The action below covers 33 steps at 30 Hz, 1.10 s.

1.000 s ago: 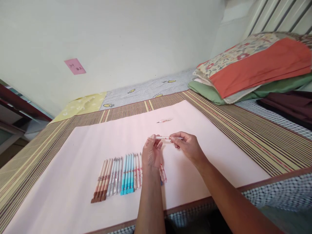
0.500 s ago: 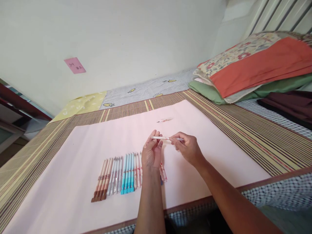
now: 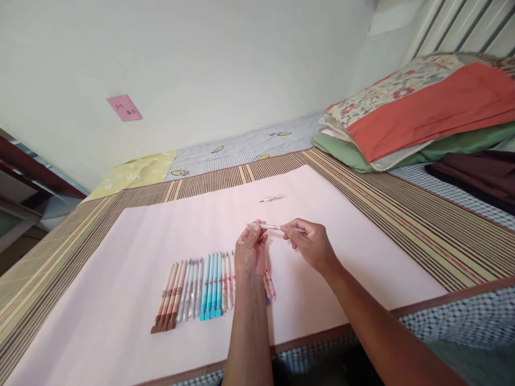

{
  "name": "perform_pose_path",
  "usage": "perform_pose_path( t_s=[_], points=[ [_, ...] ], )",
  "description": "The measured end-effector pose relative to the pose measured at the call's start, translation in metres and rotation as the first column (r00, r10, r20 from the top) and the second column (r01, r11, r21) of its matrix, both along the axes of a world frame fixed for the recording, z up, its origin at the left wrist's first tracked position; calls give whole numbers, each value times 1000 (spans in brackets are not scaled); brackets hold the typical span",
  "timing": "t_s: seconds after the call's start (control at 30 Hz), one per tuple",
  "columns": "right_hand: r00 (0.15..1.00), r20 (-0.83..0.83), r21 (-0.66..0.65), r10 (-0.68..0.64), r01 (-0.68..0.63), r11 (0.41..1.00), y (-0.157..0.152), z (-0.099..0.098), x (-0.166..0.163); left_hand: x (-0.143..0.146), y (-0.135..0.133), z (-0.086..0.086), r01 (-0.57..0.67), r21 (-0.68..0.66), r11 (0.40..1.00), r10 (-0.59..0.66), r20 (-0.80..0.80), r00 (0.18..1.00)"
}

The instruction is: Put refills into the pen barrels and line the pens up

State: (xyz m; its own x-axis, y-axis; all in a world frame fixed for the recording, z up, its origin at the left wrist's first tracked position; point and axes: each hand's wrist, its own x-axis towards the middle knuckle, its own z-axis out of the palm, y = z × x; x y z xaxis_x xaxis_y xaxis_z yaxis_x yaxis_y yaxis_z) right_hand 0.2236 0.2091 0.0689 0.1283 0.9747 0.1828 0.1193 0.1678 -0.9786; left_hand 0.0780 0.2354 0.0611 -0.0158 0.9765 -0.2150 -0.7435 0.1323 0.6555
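A slim white pen (image 3: 270, 227) with reddish marks lies level between my two hands, above the pale pink sheet (image 3: 330, 300). My left hand (image 3: 251, 249) pinches its left end between thumb and fingers. At the other end, the fingers of my right hand (image 3: 308, 241) are closed round the barrel. Beyond them a white-and-red pen part with a dark tip (image 3: 273, 199) rests on the sheet. Below and left stand rows of pens side by side: brown-and-peach pens (image 3: 171, 295), clear grey pens (image 3: 191, 289), blue pens (image 3: 211, 287) and pink-white pens (image 3: 228, 281). My left forearm hides part of the row.
Under the sheet spreads a striped mat (image 3: 386, 214) on a bed with a checked cover (image 3: 237, 147). Folded cloths and an orange floral pillow (image 3: 434, 112) are piled at the right. A pink note (image 3: 124, 108) sticks to the wall behind.
My left fingers have folded from partly spread to a pinch on the pen's left end. The pen's left end has tilted up slightly; my right hand has barely moved.
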Motion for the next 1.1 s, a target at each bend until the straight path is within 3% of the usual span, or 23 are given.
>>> perform_pose_path(
  t_s=[0.23,0.4,0.53,0.83,0.93,1.1],
  points=[
    [998,-62,-38,9,-11,999,4,1,2,-2,-8,9,93,166,982,-101,41,994],
    [998,-58,-16,8,-9,1000,2,0,-1,3,-2,2,-48,77,996,52,-47,998],
    [997,-73,-26,16,-18,1000,2,-1,0,3,-1,2,-74,113,991,84,-79,993],
    [886,-432,-213,168,-281,936,5,-8,1,0,-9,15,10,341,940,73,-228,971],
    [883,-434,-214,179,-294,932,5,-9,1,-1,-8,13,-2,308,951,69,-207,976],
    [843,-460,-149,277,-381,912,5,-4,8,-7,-1,4,-75,104,992,78,-18,997]
  ],
)
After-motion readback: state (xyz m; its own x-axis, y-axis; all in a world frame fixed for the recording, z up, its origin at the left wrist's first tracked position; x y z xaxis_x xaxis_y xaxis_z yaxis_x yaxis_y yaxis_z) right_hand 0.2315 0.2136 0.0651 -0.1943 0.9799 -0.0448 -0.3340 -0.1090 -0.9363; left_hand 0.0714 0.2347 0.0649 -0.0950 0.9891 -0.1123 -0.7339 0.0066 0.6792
